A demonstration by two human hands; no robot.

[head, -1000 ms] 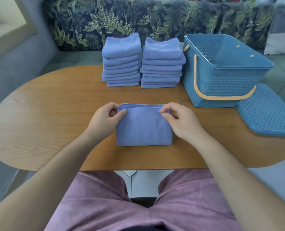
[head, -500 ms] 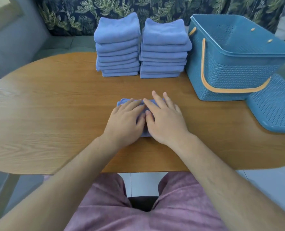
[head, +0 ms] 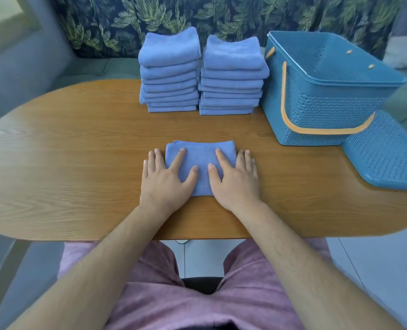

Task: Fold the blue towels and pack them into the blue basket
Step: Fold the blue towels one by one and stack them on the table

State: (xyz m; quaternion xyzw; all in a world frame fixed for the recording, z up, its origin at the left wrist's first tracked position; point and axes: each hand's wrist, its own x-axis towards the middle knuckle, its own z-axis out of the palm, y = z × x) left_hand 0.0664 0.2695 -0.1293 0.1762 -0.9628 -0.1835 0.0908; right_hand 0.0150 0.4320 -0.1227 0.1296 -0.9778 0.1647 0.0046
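A folded blue towel lies flat on the wooden table in front of me. My left hand presses its left half with straight fingers, the outer fingers on the wood. My right hand presses the right half the same way. Two stacks of folded blue towels stand at the back, the left stack and the right stack. The blue basket with an orange handle stands at the right, nothing visible inside.
The basket's blue perforated lid lies on the table at the far right, overhanging the edge. A leaf-patterned sofa back runs behind the table. My pink-clad legs are below the near table edge.
My hands went from pinching the towel's top corners to pressing together on its middle, then slid apart to its left and right sides. The camera tilted down and nearer.
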